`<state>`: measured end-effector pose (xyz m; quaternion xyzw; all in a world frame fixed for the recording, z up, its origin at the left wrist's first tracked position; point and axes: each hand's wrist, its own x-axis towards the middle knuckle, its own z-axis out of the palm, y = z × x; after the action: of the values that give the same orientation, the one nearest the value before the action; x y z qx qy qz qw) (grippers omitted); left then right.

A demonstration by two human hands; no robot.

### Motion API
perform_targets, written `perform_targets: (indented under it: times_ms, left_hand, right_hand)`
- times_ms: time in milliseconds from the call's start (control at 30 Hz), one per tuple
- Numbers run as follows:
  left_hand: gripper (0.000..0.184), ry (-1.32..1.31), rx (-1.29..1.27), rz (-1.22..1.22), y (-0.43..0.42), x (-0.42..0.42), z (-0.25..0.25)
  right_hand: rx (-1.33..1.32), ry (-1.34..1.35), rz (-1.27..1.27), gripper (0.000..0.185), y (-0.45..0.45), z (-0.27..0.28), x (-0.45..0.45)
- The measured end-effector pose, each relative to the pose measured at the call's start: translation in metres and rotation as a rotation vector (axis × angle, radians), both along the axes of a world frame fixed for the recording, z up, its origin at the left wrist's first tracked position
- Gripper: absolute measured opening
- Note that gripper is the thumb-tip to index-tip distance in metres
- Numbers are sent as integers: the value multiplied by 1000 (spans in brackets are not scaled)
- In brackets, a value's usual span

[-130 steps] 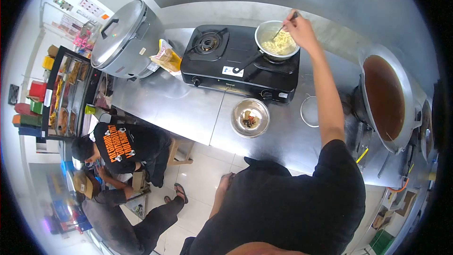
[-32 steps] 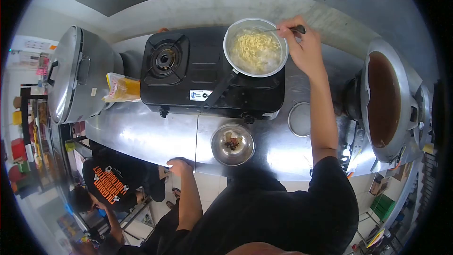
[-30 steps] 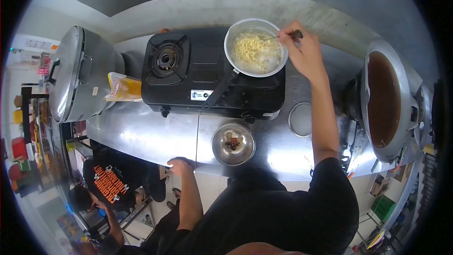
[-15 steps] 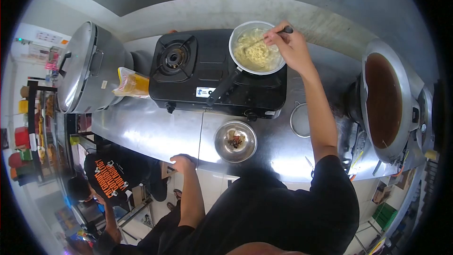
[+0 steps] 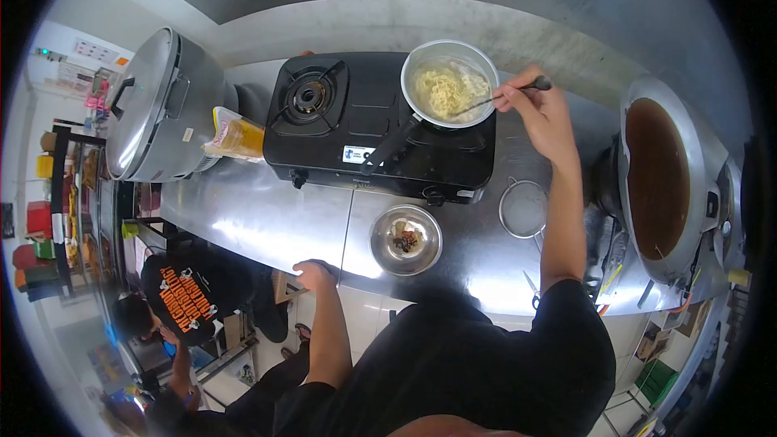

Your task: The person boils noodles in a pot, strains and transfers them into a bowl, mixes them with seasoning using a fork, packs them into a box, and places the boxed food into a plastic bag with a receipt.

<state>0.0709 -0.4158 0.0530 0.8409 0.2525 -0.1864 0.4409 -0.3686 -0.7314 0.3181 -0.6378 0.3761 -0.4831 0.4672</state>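
Observation:
My right hand [image 5: 538, 113] is closed around a slim metal utensil with a dark handle [image 5: 541, 82], held just right of a small saucepan [image 5: 409, 97]. The utensil's shaft slants over the rim; its tip is hidden among pale noodles [image 5: 447, 91] in cloudy liquid. The pan sits on the right burner of a black two-burner gas stove [image 5: 372, 109], its black handle pointing toward me. My left hand [image 5: 316, 275] is at the front edge of the steel counter [image 5: 259, 210], fingers curled on that edge. Between my arms stands a metal bowl [image 5: 384, 255] with small heaps of seasoning.
A wire strainer [image 5: 523, 209] and scissors [image 5: 532, 287] lie by my right forearm. Far right stands a big pot of brown liquid [image 5: 660, 178]. At left are a large lidded pot [image 5: 146, 113] and a yellow packet [image 5: 239, 137]. Another person [image 5: 182, 299] is at lower left.
My right hand has moved right, from above the pan to beside its rim, and the utensil now lies lower across the rim. My left hand stays at the counter edge.

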Motion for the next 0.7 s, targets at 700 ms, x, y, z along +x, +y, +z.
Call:
perform_targets:
  times_ms: [700]
  left_hand:
    - [73,-24,-51,42,-8,-14,16]
  right_hand:
    - [-62,63,-162,7,-16,-37,3]
